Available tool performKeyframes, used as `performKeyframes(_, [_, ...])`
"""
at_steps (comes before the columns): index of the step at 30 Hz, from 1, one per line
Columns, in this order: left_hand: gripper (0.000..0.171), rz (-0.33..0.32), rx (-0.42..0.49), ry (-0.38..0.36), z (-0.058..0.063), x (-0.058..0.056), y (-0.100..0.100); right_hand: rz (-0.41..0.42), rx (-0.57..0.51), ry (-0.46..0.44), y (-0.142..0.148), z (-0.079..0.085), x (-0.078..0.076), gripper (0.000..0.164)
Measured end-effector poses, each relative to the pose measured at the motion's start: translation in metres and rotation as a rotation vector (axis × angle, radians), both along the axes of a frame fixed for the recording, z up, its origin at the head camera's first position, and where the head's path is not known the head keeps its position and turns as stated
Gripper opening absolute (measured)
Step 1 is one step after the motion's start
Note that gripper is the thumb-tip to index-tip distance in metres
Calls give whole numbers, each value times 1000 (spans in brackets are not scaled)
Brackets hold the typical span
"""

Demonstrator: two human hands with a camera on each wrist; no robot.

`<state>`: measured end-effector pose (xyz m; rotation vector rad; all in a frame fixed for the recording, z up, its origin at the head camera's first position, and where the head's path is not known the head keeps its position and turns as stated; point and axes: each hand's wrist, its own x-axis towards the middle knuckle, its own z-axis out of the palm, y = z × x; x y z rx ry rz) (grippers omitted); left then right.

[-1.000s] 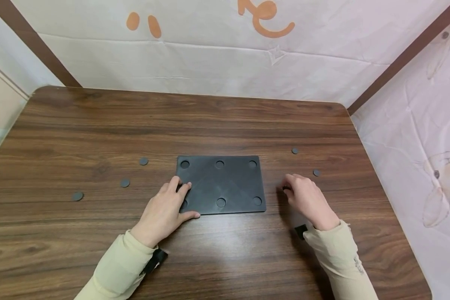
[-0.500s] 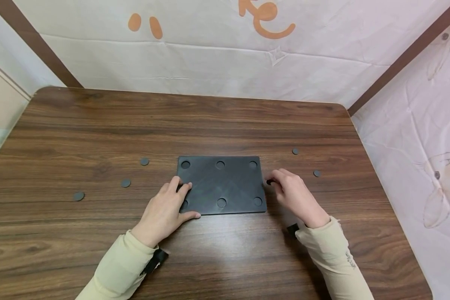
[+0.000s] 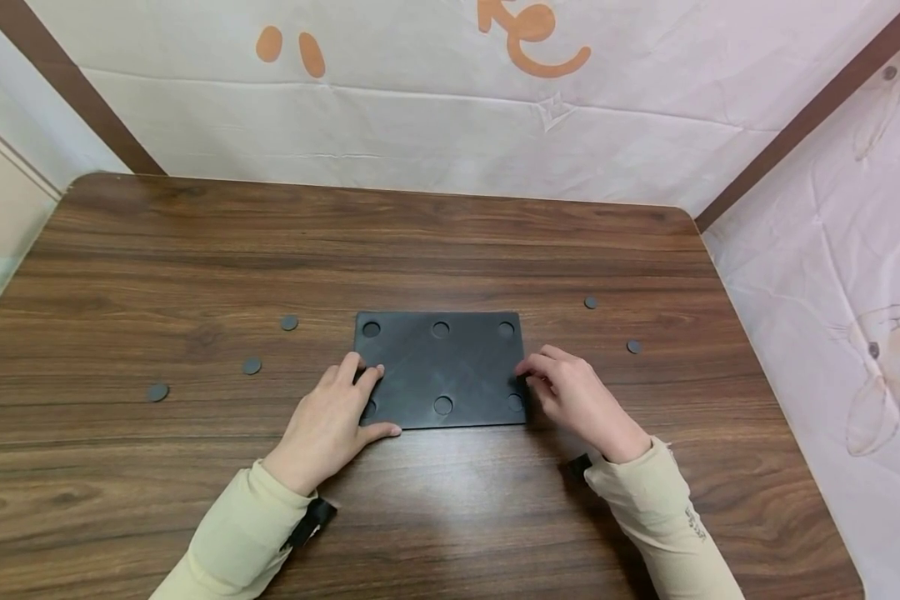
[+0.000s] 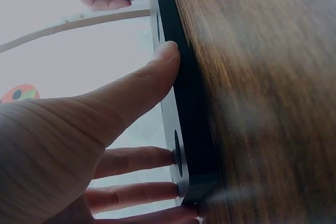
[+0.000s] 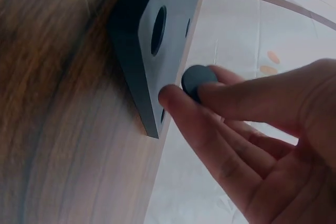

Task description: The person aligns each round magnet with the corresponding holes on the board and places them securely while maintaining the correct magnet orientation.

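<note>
A flat black rectangular board (image 3: 465, 367) with several round recesses lies on the table. My left hand (image 3: 326, 429) holds its near left corner. In the left wrist view the thumb (image 4: 167, 56) rests on the front edge, with other fingers reaching the recessed face. My right hand (image 3: 573, 396) is at the board's right edge. In the right wrist view it pinches a small black disc (image 5: 198, 81) between thumb and fingers, close to the recessed face. One fingertip there overlaps the board's edge.
Three loose dark discs lie left of the board, the nearest-left one (image 3: 157, 392) farthest out. Two more lie to the right, one of them (image 3: 633, 347) just beyond my right hand. The brown wooden table (image 3: 420, 242) ends at a pale curtain (image 3: 420, 133).
My right hand has moved left with the disc, from the bare table to the board's right edge. My left hand has stayed in place on the board.
</note>
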<state>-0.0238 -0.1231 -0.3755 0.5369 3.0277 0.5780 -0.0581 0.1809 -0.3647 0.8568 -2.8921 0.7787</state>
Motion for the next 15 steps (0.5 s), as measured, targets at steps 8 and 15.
performKeyframes(8, [72,2,-6,-6,0,0,0,97,16,-6,-2,-1,0,18])
performKeyframes(15, [72,0,-10,-1,0,0,1,118,53,-8,-4,-1,1,16])
